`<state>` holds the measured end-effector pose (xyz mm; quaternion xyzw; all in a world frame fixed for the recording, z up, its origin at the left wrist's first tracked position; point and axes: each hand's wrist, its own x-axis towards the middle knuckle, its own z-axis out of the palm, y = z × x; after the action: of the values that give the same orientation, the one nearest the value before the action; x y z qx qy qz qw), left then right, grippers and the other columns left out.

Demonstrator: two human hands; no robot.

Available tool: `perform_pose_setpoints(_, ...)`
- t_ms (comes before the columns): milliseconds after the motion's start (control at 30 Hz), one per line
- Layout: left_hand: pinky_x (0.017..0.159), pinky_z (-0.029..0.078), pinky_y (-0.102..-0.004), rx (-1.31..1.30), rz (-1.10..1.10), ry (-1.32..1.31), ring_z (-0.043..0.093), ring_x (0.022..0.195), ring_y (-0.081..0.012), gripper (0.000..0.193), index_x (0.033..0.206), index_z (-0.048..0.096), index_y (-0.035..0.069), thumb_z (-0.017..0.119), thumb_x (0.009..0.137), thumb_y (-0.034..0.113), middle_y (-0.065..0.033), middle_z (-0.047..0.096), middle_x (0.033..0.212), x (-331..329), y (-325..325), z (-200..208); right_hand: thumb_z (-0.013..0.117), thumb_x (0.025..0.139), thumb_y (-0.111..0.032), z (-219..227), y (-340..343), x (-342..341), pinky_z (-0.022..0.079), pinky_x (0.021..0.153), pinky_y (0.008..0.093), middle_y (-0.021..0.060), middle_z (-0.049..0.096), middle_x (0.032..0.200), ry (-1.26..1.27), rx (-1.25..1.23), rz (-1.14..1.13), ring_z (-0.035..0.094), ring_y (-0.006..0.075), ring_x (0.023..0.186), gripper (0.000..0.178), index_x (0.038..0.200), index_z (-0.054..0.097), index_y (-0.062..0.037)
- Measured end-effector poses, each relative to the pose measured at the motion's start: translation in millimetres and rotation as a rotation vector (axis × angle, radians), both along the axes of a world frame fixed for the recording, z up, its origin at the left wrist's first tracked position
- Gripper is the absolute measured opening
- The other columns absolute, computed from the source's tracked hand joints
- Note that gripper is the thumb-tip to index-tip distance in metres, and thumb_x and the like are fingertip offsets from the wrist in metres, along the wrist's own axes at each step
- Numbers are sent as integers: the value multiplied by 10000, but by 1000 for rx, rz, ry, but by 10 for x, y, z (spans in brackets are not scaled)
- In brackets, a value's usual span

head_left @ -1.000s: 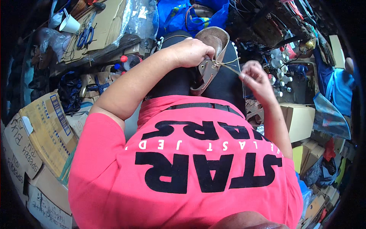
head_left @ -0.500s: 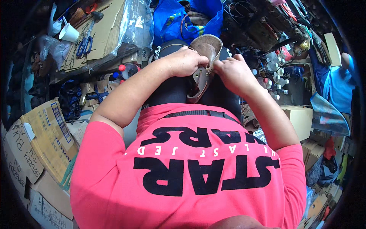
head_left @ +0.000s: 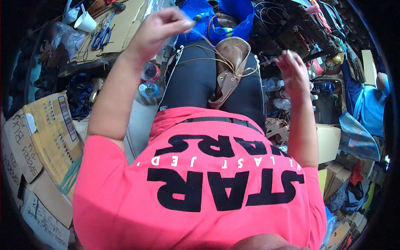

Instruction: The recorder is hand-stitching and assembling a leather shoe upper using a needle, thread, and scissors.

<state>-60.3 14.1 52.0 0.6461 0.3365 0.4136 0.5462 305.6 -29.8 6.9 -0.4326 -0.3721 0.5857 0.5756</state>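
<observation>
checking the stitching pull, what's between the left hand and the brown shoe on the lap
In the head view, tan thread runs from the left hand down to the shoe, crossing the black trouser leg. Nothing else lies between them.

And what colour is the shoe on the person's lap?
Brown: the shoe is tan-brown leather with pale thread running from it. It shows in the head view, the only one.

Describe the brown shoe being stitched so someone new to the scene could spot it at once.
Start at the person's lap, covered by black trousers just above the pink shirt. Clamped between the knees is the brown shoe. It alone has tan threads running out both ways toward the raised left hand and right hand.
</observation>
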Motion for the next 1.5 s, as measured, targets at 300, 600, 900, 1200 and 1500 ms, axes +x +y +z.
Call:
perform_pose_setpoints(300,682,477,-363,601,-323,734,602,762,-270,112,845,607,29,643,808,129,-115,590,764,116,-298,-138,606,895,-182,-11,-463,-240,448,691,272,49,622,822,-882,149,551,518,121,719,204,1031,621,-30)
perform_pose_setpoints(600,855,476,-392,130,1097,1958,603,1031,-306,350,1113,651,215,565,843,422,-124,638,1095,-2931,144,1334,580,839,-125,-476,-1895,3461,416,966,357,134,600,1217,-1810,-871,-121,566,272,1130,423,1261,561,-120)
perform_pose_setpoints(900,990,407,-323,475,-39,655,543,1153,-237,515,1276,543,138,676,779,111,-112,591,1204,15,-264,-440,693,800,-165,-672,-909,890,472,838,337,115,596,1000,-1149,-89,200,600,219,933,452,1238,584,-191)
perform_pose_setpoints(1200,654,405,-240,-63,-2,632,490,707,-66,242,808,633,27,592,889,250,29,564,729,-115,-124,-482,651,822,-125,-602,-610,286,438,718,318,87,560,811,-1006,54,340,546,212,778,152,851,547,-18)
perform_pose_setpoints(1500,662,368,-203,-172,549,480,475,687,-40,215,777,632,55,622,889,238,34,579,720,-1301,-66,-429,642,866,-172,-537,-796,655,412,665,233,-36,533,788,-863,-98,81,472,78,714,271,1124,601,-99)
